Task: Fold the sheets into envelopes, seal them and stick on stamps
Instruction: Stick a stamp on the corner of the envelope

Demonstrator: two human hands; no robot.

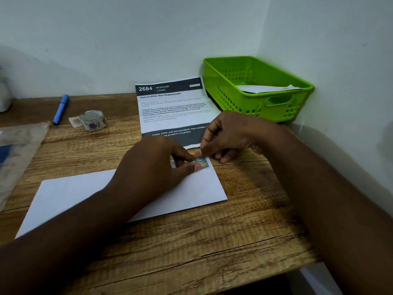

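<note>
Wooden desk point(212, 241) in a corner; white envelope point(202, 188) lies flat; left hand point(153, 165) and right hand point(234, 135) both pinch the teal stamp point(203, 162) at its top right corner.

White envelope point(200, 188), teal-and-peach stamp point(202, 162), green perforated basket point(255, 86), blue pen point(61, 109), wood-grain table point(212, 241).

Two bare forearms in view, no sleeves, cuffs or gloves visible. No watch, bracelet or rings seen on left hand point(153, 162) or right hand point(231, 135). Fingernails short, unpainted. Nothing else of the body in frame.
</note>
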